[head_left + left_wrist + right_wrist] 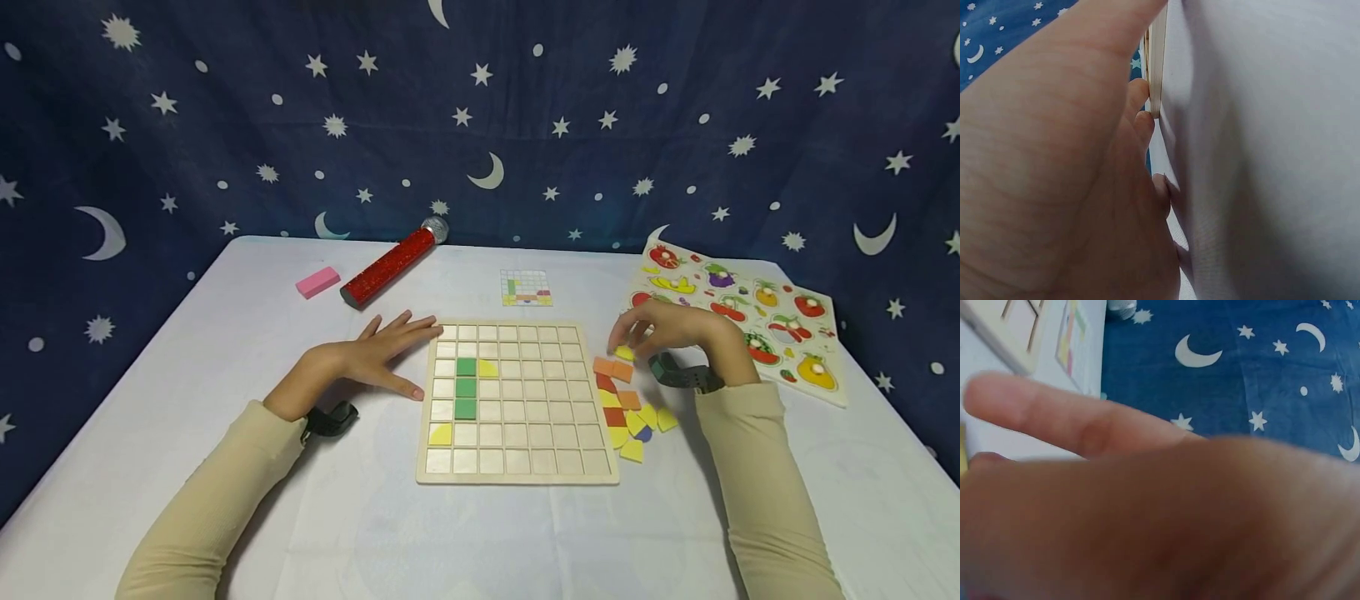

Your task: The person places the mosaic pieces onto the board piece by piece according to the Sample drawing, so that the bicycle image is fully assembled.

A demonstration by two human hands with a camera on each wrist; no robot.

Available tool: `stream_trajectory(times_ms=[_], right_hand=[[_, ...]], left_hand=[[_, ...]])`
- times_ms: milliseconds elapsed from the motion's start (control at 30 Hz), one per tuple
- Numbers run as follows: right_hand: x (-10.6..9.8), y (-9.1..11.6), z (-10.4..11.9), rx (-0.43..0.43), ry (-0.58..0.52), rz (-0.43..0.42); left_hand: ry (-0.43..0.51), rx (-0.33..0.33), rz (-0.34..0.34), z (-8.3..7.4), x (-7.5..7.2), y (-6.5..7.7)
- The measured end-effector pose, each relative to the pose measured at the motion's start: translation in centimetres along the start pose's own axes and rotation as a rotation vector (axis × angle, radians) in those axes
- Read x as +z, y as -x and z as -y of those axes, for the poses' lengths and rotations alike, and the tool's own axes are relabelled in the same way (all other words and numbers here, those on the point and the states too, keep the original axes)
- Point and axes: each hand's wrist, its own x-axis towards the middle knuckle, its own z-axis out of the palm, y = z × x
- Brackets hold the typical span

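A wooden grid board (517, 477) lies flat on the table. Three green squares (466, 388) form a column on its left side, with a yellow quarter-circle tile (488, 368) beside the top one and another lower left. My left hand (375, 354) rests with fingers spread at the board's left edge, fingertips right at the rim. Beyond the board's right edge, my right hand (663, 325) pinches a yellow tile (624, 353) between thumb and fingertips, over the far end of a loose pile. That pile has orange tiles (628, 401), red tiles (614, 417), yellow ones and a blue tile (643, 434).
Behind the board lies a small pattern card (527, 287) with a coloured grid. A red glittery microphone (390, 267) and a pink block (318, 282) lie at the back left. A fruit puzzle board (813, 333) lies at the back right, partly under my right hand. A starry cloth (525, 200) hangs behind.
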Motion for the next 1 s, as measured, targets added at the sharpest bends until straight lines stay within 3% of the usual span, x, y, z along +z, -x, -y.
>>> stream_trajectory(times_ms=[167, 467, 800, 1000], right_hand=[[0.1, -0.2, -0.2, -0.009, -0.008, 0.031], [0.6, -1.0, -0.2, 0.154, 0.007, -0.007], [0.9, -1.4, -0.1, 0.116, 0.005, -0.065], [0.8, -1.1, -0.2, 0.138, 0.013, -0.083]], left_hand=[[0.005, -0.006, 0.0, 0.0, 0.0, 0.0], [0.006, 0.001, 0.002, 0.0, -0.1, 0.1], [0.005, 0.002, 0.004, 0.0, 0.0, 0.1], [-0.002, 0.006, 0.001, 0.1, 0.0, 0.0]])
